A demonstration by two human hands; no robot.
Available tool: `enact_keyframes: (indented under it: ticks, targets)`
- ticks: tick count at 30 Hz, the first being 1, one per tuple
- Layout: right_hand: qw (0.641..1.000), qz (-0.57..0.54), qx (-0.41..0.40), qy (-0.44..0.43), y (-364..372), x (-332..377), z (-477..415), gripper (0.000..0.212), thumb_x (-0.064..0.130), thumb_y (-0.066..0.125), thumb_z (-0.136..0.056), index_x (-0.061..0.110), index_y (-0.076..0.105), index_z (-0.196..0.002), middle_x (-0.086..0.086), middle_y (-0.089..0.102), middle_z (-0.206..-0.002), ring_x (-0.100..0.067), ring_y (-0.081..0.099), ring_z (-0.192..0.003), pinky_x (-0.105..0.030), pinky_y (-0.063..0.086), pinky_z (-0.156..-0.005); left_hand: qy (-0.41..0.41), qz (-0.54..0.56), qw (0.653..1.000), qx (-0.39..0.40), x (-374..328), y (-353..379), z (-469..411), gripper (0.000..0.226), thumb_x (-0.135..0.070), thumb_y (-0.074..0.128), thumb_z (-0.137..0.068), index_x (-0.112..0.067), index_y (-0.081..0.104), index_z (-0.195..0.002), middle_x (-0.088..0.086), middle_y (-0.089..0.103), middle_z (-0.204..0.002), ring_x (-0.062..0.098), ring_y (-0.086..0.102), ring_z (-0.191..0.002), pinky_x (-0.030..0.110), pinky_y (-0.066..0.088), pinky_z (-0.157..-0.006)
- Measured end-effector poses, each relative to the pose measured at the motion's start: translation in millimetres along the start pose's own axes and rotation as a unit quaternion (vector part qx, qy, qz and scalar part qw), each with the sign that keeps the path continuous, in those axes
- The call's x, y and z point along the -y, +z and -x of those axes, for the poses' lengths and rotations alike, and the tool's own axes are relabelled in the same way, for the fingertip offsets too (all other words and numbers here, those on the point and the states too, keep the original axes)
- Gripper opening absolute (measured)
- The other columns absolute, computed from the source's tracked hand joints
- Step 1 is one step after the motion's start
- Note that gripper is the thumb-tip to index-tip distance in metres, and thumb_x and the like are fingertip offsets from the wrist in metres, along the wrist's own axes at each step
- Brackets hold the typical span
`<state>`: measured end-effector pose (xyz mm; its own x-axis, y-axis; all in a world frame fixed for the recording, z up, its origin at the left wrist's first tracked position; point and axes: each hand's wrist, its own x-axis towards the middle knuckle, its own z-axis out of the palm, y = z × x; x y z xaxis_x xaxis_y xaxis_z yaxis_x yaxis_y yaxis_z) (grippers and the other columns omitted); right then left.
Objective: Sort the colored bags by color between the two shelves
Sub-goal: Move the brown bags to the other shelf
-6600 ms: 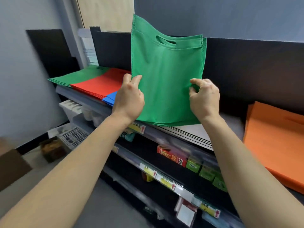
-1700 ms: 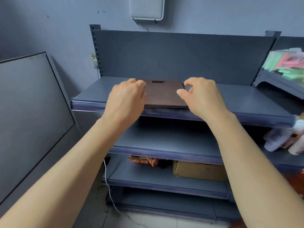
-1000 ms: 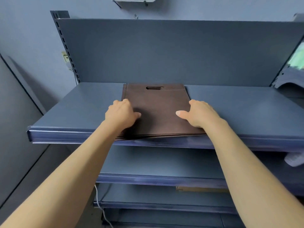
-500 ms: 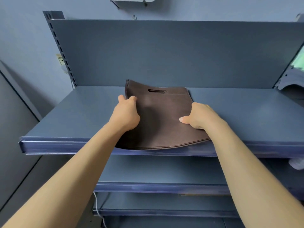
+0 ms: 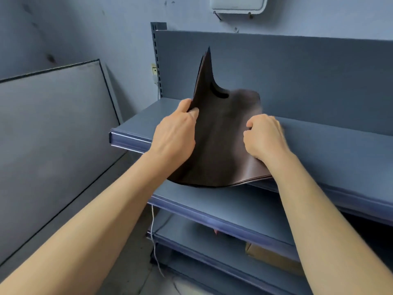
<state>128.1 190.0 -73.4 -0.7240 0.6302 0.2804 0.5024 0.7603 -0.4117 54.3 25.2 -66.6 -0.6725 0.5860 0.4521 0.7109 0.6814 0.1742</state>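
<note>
A stack of dark brown flat bags (image 5: 219, 143) with a cut-out handle is lifted off the top blue-grey shelf (image 5: 331, 145). My left hand (image 5: 175, 135) grips the stack's left edge, thumb on top. My right hand (image 5: 264, 136) grips its right side with curled fingers. The stack bends: its far left corner points up, while its near edge sags over the shelf's front lip. The far right corner is blurred.
Lower blue-grey shelves (image 5: 223, 205) run below the top one; a cardboard box (image 5: 274, 259) sits on one. A large grey panel (image 5: 49, 133) leans against the wall at left. A white cable (image 5: 153, 237) hangs down by the shelf post.
Earlier I held a green bag at another shelf. Over the last second both hands took hold of the brown stack and raised it, its far left corner now pointing up. The view shifted left.
</note>
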Motion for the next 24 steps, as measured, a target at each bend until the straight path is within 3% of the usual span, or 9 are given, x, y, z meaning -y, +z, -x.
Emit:
enact_keyframes:
  ticks: [2, 4, 6, 7, 9, 17, 24]
  targets:
    - [0.999, -0.015, -0.008, -0.042, -1.5, 16.6, 14.8, 0.037, 0.001, 0.045, -0.082, 0.017, 0.026, -0.056, -0.014, 0.036, -0.080, -0.033, 0.036, -0.073, -0.029, 0.016, -0.045, -0.034, -0.011, 0.998, -0.042, 6.3, -17.5, 24.8, 0.047, 0.012, 0.041, -0.079, -0.004, 0.050, -0.123, 0.004, 0.034, -0.140, 0.045, 0.058, -0.086, 0.051, 0.050, -0.075]
    - [0.994, -0.049, -0.005, -0.093, -0.1, 39.1, 31.6, 0.034, -0.003, 0.043, -0.080, 0.016, 0.035, -0.053, -0.014, 0.037, -0.076, -0.035, 0.039, -0.073, -0.030, 0.022, -0.044, -0.074, -0.028, 0.994, -0.074, 16.4, -34.7, 53.5, 0.049, 0.012, 0.042, -0.080, -0.006, 0.049, -0.125, 0.004, 0.035, -0.138, 0.045, 0.057, -0.083, 0.050, 0.049, -0.074]
    - [0.986, -0.087, 0.019, -0.143, 5.9, 66.1, 49.9, 0.026, -0.004, 0.044, -0.082, 0.010, 0.065, -0.074, -0.018, 0.054, -0.090, -0.040, 0.051, -0.088, -0.035, 0.045, -0.062, -0.115, -0.051, 0.988, -0.089, 29.5, -51.2, 84.0, 0.049, 0.012, 0.043, -0.081, -0.008, 0.048, -0.125, 0.004, 0.036, -0.135, 0.045, 0.056, -0.078, 0.050, 0.050, -0.072]
    - [0.981, -0.100, 0.035, -0.164, 10.1, 80.8, 59.9, 0.027, -0.002, 0.045, -0.084, 0.006, 0.069, -0.092, -0.017, 0.060, -0.103, -0.039, 0.054, -0.098, -0.038, 0.049, -0.078, -0.139, -0.062, 0.984, -0.091, 37.3, -59.8, 100.4, 0.050, 0.012, 0.043, -0.081, -0.009, 0.047, -0.126, 0.004, 0.035, -0.133, 0.045, 0.056, -0.077, 0.050, 0.050, -0.072]
    - [0.967, -0.123, 0.061, -0.213, 18.4, 112.6, 82.2, 0.030, -0.001, 0.045, -0.086, 0.003, 0.068, -0.105, -0.017, 0.062, -0.113, -0.037, 0.054, -0.105, -0.040, 0.048, -0.090, -0.188, -0.089, 0.973, -0.101, 54.5, -79.3, 133.5, 0.048, 0.011, 0.043, -0.081, -0.009, 0.046, -0.125, 0.006, 0.036, -0.130, 0.045, 0.056, -0.076, 0.050, 0.050, -0.071]
    - [0.895, -0.174, 0.081, -0.402, 36.7, 250.5, 186.8, 0.022, 0.006, 0.045, -0.084, 0.004, 0.067, -0.090, -0.020, 0.065, -0.102, -0.039, 0.057, -0.095, -0.036, 0.046, -0.079, -0.346, -0.195, 0.902, -0.169, 113.9, -174.1, 272.2, 0.048, 0.015, 0.047, -0.079, -0.005, 0.050, -0.122, 0.011, 0.038, -0.129, 0.045, 0.057, -0.077, 0.051, 0.048, -0.071]
    - [0.821, -0.216, 0.131, -0.511, 35.9, 361.6, 329.3, 0.028, 0.018, 0.045, -0.093, 0.008, 0.063, -0.113, -0.016, 0.059, -0.116, -0.036, 0.055, -0.107, -0.037, 0.045, -0.087, -0.464, -0.258, 0.824, -0.199, 149.9, -259.8, 417.3, 0.050, 0.010, 0.048, -0.082, -0.006, 0.047, -0.129, 0.012, 0.033, -0.137, 0.046, 0.057, -0.086, 0.048, 0.048, -0.077]
